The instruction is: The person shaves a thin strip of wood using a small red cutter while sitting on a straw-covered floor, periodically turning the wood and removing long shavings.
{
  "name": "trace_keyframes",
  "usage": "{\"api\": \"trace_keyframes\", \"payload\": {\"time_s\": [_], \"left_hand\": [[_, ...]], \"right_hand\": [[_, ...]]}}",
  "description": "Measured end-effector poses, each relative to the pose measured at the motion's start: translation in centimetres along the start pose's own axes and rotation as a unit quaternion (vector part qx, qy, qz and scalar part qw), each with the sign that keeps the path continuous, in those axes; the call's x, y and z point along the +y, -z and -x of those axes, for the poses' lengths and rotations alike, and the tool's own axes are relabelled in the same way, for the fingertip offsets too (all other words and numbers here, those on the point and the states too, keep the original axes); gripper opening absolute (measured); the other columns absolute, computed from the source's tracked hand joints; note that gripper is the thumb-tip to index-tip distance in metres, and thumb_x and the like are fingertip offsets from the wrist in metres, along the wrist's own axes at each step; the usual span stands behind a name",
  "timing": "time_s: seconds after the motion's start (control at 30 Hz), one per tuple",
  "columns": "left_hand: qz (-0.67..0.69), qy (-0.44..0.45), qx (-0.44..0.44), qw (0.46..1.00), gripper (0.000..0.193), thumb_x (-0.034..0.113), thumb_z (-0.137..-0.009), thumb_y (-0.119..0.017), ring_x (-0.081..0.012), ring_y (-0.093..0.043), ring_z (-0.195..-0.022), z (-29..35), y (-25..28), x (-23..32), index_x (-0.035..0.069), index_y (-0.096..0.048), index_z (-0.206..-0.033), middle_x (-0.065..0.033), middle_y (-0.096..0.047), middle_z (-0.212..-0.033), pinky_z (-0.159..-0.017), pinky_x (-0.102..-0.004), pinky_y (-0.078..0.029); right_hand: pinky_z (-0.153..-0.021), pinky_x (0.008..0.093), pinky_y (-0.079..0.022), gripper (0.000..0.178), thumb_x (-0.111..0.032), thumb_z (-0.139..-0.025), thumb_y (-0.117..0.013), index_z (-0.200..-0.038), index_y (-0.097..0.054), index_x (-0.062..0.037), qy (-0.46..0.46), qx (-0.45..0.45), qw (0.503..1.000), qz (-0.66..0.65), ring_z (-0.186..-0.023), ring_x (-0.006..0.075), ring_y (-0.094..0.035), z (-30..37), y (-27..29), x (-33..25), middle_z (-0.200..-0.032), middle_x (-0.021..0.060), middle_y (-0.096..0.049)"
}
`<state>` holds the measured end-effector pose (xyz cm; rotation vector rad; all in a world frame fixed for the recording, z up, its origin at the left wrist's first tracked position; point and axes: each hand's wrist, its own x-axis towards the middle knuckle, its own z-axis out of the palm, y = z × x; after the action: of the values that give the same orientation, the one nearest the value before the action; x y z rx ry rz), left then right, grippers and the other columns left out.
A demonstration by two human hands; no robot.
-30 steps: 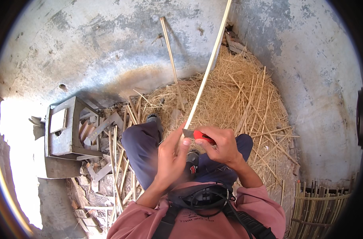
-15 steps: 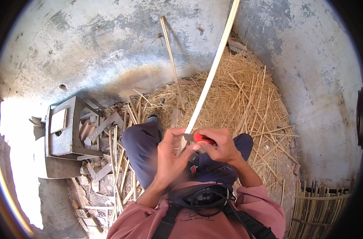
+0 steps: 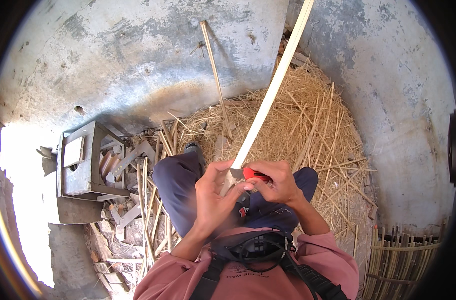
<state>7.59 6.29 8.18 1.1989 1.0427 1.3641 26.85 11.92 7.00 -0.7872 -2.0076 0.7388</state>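
Observation:
A long pale bamboo strip (image 3: 269, 102) slants up and away to the right from my hands, its far end beyond the upper edge. My left hand (image 3: 213, 196) is closed round the near end of the strip, thumb and fingers pinching it. In my right hand (image 3: 279, 184) is a red-handled knife (image 3: 257, 174), held with its blade against the strip just at my left fingers. My two thumbs meet or nearly meet below the blade. The strip's lowest end is partly hidden by my left hand.
Straw and shavings (image 3: 298, 115) cover the floor ahead. Split sticks (image 3: 150, 210) lie at left, near a wooden stool (image 3: 90, 160) on its side. Another stick (image 3: 215, 75) leans on the weathered wall (image 3: 153, 50). A stick-woven basket (image 3: 400, 262) stands at lower right.
The far part of the bamboo strip has swung slightly to the right. My hands and the knife stay almost in the same place.

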Motion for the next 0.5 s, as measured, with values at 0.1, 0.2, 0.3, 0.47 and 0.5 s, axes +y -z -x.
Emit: {"api": "trace_keyframes", "payload": {"time_s": [0.1,0.2,0.3,0.47,0.5], "left_hand": [[0.003,-0.007,0.013,1.000,0.047,-0.002,-0.091,-0.083,-0.0125,-0.072,-0.102,0.05,-0.12,-0.47,-0.006,-0.057,-0.130,-0.0124,-0.075,-0.111,-0.087,-0.0265,-0.060],[0.006,0.002,0.025,1.000,0.046,-0.001,-0.091,-0.083,-0.0117,-0.072,-0.100,0.23,-0.29,-0.46,-0.006,-0.057,-0.129,-0.0111,-0.075,-0.110,-0.086,-0.0253,-0.060],[0.004,-0.004,0.036,0.999,0.044,0.000,-0.092,-0.082,-0.0110,-0.071,-0.100,0.26,-0.45,-0.54,-0.006,-0.057,-0.127,-0.0106,-0.075,-0.111,-0.085,-0.0249,-0.060],[-0.014,0.006,0.032,0.999,0.040,0.001,-0.092,-0.083,-0.0099,-0.070,-0.100,0.42,-0.32,-0.95,-0.005,-0.057,-0.123,-0.0103,-0.074,-0.111,-0.084,-0.0243,-0.059],[-0.013,0.010,0.033,0.999,0.039,0.001,-0.092,-0.083,-0.0098,-0.070,-0.100,0.43,-0.38,-0.86,-0.004,-0.057,-0.122,-0.0103,-0.074,-0.111,-0.084,-0.0241,-0.058]], "right_hand": [[-0.061,0.0352,-0.058,0.027,-0.023,-0.091,-0.080,-0.108,-0.075,-0.0033,0.008,0.003,1.000,0.007,-0.070,0.0286,-0.075,-0.07,0.01,-0.18,-0.088,0.0130,-0.076],[-0.060,0.0353,-0.058,0.027,-0.023,-0.090,-0.080,-0.108,-0.075,-0.0035,0.011,0.008,1.000,0.013,-0.070,0.0287,-0.075,0.01,-0.02,-0.25,-0.088,0.0129,-0.076],[-0.060,0.0354,-0.058,0.027,-0.024,-0.090,-0.080,-0.107,-0.075,-0.0032,0.018,0.021,0.999,0.018,-0.070,0.0289,-0.075,0.07,-0.24,-0.16,-0.088,0.0132,-0.076],[-0.059,0.0354,-0.058,0.029,-0.023,-0.089,-0.082,-0.108,-0.076,-0.0024,0.012,0.018,0.999,0.024,-0.069,0.0288,-0.075,0.07,-0.06,-0.47,-0.086,0.0138,-0.076],[-0.059,0.0354,-0.058,0.029,-0.023,-0.088,-0.082,-0.108,-0.076,-0.0023,0.011,0.019,0.999,0.025,-0.069,0.0287,-0.075,0.06,-0.06,-0.52,-0.086,0.0138,-0.076]]}}
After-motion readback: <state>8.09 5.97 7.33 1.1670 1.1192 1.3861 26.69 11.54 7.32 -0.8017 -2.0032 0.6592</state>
